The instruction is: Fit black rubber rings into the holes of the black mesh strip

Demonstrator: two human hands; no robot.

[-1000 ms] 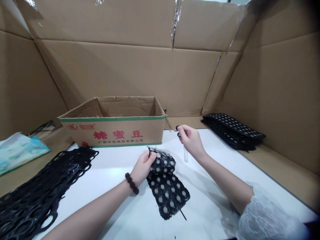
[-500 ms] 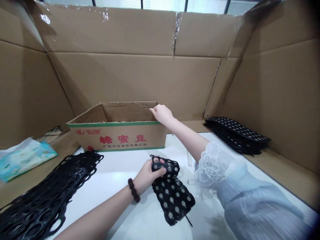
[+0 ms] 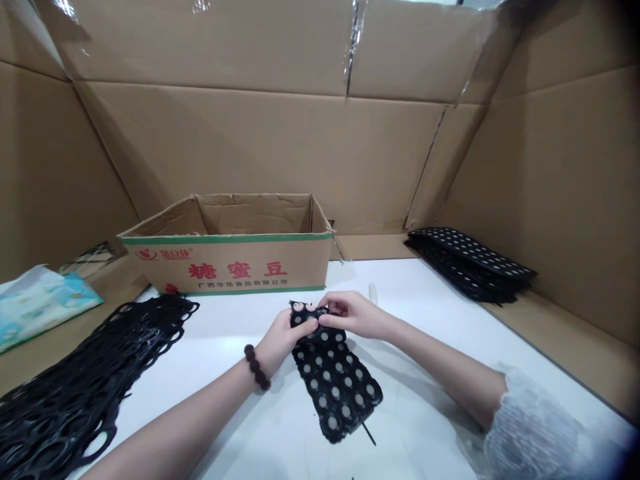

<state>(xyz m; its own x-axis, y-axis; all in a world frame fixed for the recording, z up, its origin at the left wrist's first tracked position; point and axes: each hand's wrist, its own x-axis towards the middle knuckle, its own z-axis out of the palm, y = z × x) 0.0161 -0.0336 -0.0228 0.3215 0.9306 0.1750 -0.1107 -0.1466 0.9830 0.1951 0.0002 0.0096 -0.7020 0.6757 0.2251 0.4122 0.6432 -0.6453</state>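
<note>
糖蜜豆 on cardboard box (image 3: pixel 227 259)

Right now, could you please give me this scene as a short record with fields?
Left grip: closed on the upper end of the dotted black strip
Right grip: at the strip's upper end, thumb beside the left thumb; whether it pinches is unclear
Left wrist: dark beaded bracelet
Beyond hands: open-topped carton with red lettering
Left side: black ringed mesh, blue-and-white packet
Right side: stacked dotted black sheets
Surface: white tabletop
</note>
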